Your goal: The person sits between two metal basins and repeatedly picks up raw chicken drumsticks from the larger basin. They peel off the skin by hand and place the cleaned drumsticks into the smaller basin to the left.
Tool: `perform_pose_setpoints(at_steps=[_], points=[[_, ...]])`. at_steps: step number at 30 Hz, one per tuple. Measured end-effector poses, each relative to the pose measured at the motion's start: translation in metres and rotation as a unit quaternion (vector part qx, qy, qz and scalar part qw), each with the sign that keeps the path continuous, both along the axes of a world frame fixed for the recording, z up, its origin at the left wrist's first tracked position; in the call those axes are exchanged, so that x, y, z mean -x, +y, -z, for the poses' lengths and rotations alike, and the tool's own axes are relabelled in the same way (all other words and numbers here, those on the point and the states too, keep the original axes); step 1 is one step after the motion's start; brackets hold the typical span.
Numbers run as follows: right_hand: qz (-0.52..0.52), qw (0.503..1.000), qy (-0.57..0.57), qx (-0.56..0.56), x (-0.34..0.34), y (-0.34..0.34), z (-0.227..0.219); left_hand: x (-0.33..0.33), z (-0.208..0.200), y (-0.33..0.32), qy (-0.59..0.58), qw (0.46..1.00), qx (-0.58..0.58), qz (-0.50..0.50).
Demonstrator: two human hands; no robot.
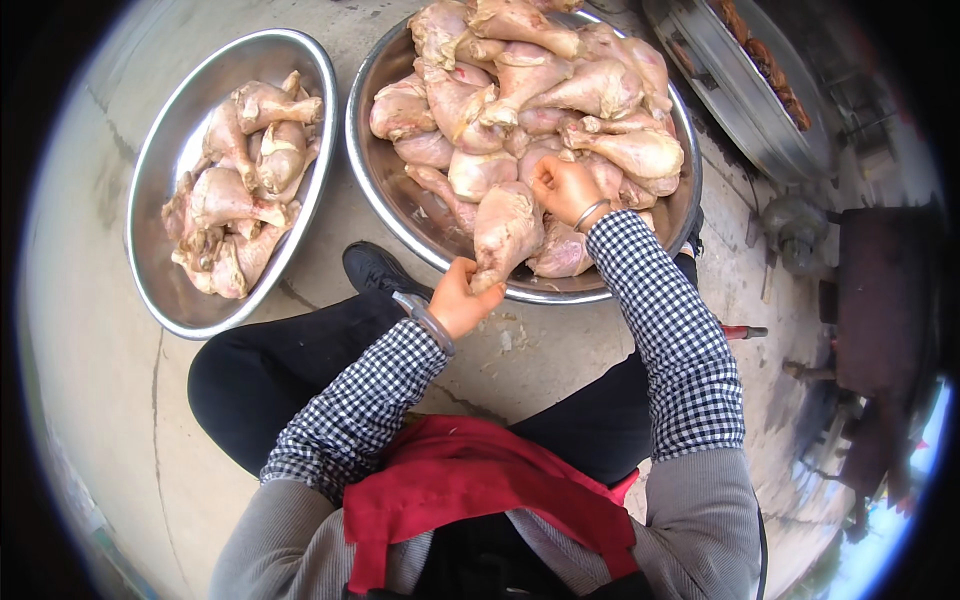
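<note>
My left hand [460,300] is closed around the narrow bone end of a raw chicken drumstick [507,230]. The drumstick's thick end points away from me, over the near edge of a large steel basin [412,212]. Next to that thick end is my right hand [568,190], its fingers pinched together. Whether something small is between those fingertips I cannot make out. A heap of pale raw drumsticks [600,88] fills the basin beneath and beyond both hands.
A smaller steel basin [160,160] with several drumsticks [225,195] stands at the left. Round metal trays [735,85] with browned pieces are at the far right. A red-handled object [742,332] lies beside my right leg. Light scraps [512,335] lie on the concrete floor [110,380].
</note>
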State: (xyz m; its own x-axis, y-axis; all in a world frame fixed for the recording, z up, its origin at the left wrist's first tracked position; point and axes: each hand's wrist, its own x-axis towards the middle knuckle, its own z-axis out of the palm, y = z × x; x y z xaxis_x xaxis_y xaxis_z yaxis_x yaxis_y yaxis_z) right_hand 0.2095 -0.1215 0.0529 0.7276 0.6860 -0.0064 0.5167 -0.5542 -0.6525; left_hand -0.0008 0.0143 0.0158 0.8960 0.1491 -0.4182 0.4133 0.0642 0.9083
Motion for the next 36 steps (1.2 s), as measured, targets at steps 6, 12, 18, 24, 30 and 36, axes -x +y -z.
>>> perform_pose_setpoints(at_steps=[6,12,18,24,30,36], points=[[-0.141,0.987,-0.049,0.057,0.026,-0.015,0.012,-0.003,-0.009,-0.001,0.020,1.000,0.006,0.020],[-0.227,0.961,-0.100,0.120,0.029,-0.006,0.011,-0.002,-0.010,-0.001,0.014,1.000,0.000,0.004],[-0.244,0.950,-0.140,0.137,0.027,0.000,0.015,-0.002,-0.010,-0.001,0.013,1.000,0.025,0.002],[-0.235,0.952,-0.187,0.055,0.015,0.004,0.024,-0.001,0.000,-0.001,0.006,1.000,0.001,0.006],[0.073,0.989,0.060,-0.110,-0.004,0.002,0.036,-0.001,0.006,-0.004,-0.023,1.000,-0.011,0.006],[0.146,0.818,0.459,-0.316,0.019,-0.015,0.015,0.000,0.011,-0.002,-0.010,1.000,-0.020,-0.005]])
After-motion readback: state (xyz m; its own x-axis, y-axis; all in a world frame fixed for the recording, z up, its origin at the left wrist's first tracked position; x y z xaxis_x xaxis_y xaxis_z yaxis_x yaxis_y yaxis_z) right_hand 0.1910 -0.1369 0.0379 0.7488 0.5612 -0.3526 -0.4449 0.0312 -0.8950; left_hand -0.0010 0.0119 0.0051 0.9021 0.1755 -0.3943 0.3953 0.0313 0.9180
